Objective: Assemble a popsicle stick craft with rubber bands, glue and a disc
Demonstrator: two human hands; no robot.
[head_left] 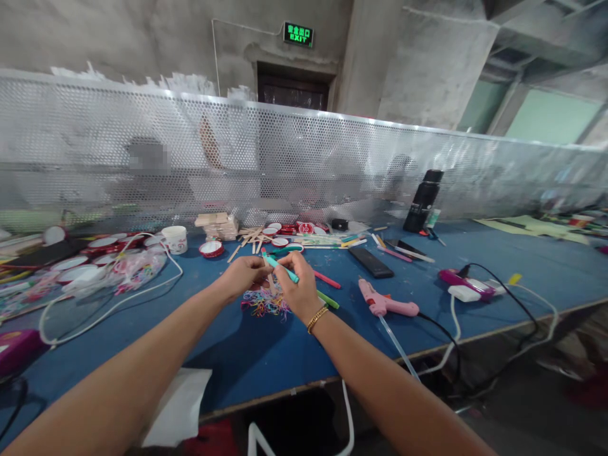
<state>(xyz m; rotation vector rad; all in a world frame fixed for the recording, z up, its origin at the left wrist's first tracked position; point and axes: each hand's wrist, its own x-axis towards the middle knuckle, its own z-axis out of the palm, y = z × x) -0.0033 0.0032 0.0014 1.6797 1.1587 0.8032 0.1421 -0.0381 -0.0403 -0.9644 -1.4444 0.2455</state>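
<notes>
Teal marker point(281, 266) sits in the right hand point(298, 292), fingers closed round its barrel, tip end angled up-left toward the left hand point(243, 276). Left hand pinches something thin beside the marker, possibly a wooden stick; too small to tell. Both hands meet just above a loose heap of coloured rubber bands point(266, 305) on the bench point(237, 354).

Handling judgement: marker looks light, stiff, smooth plastic; likely slips if held near the tip, so mid-barrel is the surer hold. Bands are soft, springy, prone to tangle.

Bench top is blue and matte. Pink glue gun point(386, 304) lies to the right, cord trailing off the edge. Red and green markers point(327, 288) lie just beyond the right hand. Wooden sticks point(247, 240) and round red-white lids point(211, 248) farther back. Perforated metal screen point(304, 164) walls the far edge; bare concrete room, green exit sign point(298, 34) above a doorway.
</notes>
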